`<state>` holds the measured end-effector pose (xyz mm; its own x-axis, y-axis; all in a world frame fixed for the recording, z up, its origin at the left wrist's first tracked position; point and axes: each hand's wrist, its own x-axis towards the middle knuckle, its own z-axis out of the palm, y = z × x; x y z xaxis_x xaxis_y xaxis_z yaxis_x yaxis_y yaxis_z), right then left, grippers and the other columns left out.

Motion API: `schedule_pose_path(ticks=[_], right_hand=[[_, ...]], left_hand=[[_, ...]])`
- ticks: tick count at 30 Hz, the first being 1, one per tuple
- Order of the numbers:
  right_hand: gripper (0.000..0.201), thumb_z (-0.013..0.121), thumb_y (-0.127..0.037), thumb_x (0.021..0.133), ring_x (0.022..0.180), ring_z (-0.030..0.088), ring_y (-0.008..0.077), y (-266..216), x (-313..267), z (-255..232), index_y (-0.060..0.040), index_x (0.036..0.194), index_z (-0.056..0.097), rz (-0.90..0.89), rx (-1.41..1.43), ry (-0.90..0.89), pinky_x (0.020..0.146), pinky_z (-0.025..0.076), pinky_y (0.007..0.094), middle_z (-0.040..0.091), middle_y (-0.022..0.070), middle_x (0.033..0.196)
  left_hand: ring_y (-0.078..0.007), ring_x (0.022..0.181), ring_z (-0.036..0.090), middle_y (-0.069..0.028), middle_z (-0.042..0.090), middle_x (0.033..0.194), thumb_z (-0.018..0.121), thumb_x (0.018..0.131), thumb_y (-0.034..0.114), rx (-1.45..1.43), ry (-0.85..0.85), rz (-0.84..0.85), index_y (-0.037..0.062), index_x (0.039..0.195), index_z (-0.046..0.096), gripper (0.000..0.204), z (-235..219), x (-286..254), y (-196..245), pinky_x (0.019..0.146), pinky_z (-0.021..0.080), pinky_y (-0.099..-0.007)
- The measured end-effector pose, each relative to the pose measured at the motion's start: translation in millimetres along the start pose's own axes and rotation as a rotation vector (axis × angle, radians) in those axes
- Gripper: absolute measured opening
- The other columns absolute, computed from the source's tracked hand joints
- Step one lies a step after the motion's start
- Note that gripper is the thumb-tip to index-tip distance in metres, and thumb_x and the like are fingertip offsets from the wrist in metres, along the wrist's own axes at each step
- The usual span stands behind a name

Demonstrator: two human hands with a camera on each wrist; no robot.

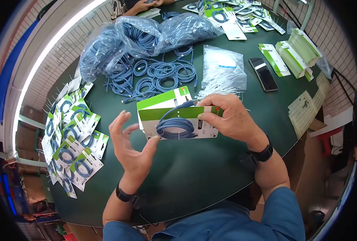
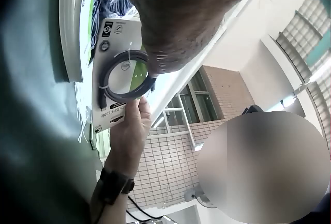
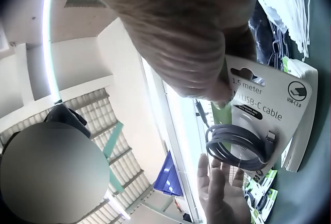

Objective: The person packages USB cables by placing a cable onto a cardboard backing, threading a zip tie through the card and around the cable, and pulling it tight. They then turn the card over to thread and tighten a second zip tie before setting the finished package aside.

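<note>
My right hand [image 1: 228,118] pinches the right end of a green-and-white cable card [image 1: 149,126], thumb on the front and fingers behind. A coiled blue-grey USB cable [image 1: 175,127] lies against the card's face, tied with a white tie. One cable end runs up to a plug at the top edge, beside my right fingers. Printing on the card [image 3: 289,97] reads "1.5 meter" and "USB-C cable". My left hand [image 1: 131,146] is spread at the card's left end, its thumb tip right by the lower edge. Behind the held card lies a stack of similar cards [image 1: 162,98].
Carded cables [image 1: 72,140] are heaped at left. Loose cable coils [image 1: 162,76] and plastic bags of cables [image 1: 138,36] lie at the back. White ties spill from a clear bag [image 1: 224,64]. A phone [image 1: 263,74] and blank card stacks [image 1: 292,56] sit at right.
</note>
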<state>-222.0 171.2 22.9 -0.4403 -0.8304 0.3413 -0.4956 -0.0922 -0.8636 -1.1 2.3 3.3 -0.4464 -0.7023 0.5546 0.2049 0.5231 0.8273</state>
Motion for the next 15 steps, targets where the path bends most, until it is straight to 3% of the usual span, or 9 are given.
schedule_pose_path(ticks=[3, 4, 7, 12, 15], right_hand=[[0.018, 0.079, -0.004, 0.089, 0.072, 0.066, 0.013, -0.9, -1.2, 5.4, -0.0002, 0.106, 0.076, 0.004, 0.019, -0.123, 0.066, 0.052, 0.0277, 0.073, 0.0073, 0.085], [0.018, 0.079, -0.004, 0.089, 0.072, 0.066, 0.013, -1.1, -1.8, 7.3, -0.0002, 0.106, 0.076, 0.014, 0.016, -0.143, 0.066, 0.052, 0.0277, 0.073, 0.0073, 0.085], [0.018, 0.078, -0.004, 0.089, 0.07, 0.067, 0.0159, -1.4, -1.8, 10.2, -0.0012, 0.107, 0.076, -0.055, -0.073, -0.197, 0.066, 0.053, 0.0291, 0.073, 0.0082, 0.083], [0.021, 0.082, -0.005, 0.085, 0.074, 0.068, 0.0186, -5.0, -2.0, 15.2, -0.0031, 0.105, 0.077, -0.009, -0.065, -0.236, 0.067, 0.054, 0.0312, 0.073, 0.0083, 0.087], [0.024, 0.087, -0.003, 0.08, 0.08, 0.07, 0.0204, -6.2, -0.8, 23.3, -0.0055, 0.102, 0.077, -0.249, -0.087, -0.117, 0.068, 0.055, 0.0337, 0.073, 0.0078, 0.092]], left_hand=[[-0.0308, 0.127, 0.06, -0.0144, 0.065, 0.128, 0.09, 0.077, 0.011, 0.732, -0.378, 0.466, 0.0036, 0.145, 0.056, 0.077, -4.1, 21.2, 39.9, 0.099, 0.054, -0.0487], [-0.0308, 0.127, 0.06, -0.0144, 0.065, 0.128, 0.09, 0.077, 0.011, 0.731, -0.371, 0.444, 0.0036, 0.145, 0.056, 0.077, -2.6, 21.2, 41.9, 0.099, 0.054, -0.0487], [-0.0317, 0.111, 0.065, -0.013, 0.066, 0.114, 0.092, 0.072, 0.016, 0.826, -0.605, 0.469, 0.0048, 0.14, 0.061, 0.075, 3.7, 18.6, 41.4, 0.092, 0.055, -0.0476], [-0.0339, 0.101, 0.069, -0.0117, 0.07, 0.108, 0.091, 0.069, 0.008, 0.73, -0.646, 0.326, 0.005, 0.133, 0.07, 0.067, 4.7, 3.3, 12.0, 0.089, 0.056, -0.0455], [-0.0293, 0.085, 0.067, -0.0069, 0.064, 0.092, 0.088, 0.075, 0.014, 0.684, -0.579, 0.446, 0.0036, 0.129, 0.069, 0.059, 9.2, -0.2, -0.8, 0.078, 0.052, -0.0437]])
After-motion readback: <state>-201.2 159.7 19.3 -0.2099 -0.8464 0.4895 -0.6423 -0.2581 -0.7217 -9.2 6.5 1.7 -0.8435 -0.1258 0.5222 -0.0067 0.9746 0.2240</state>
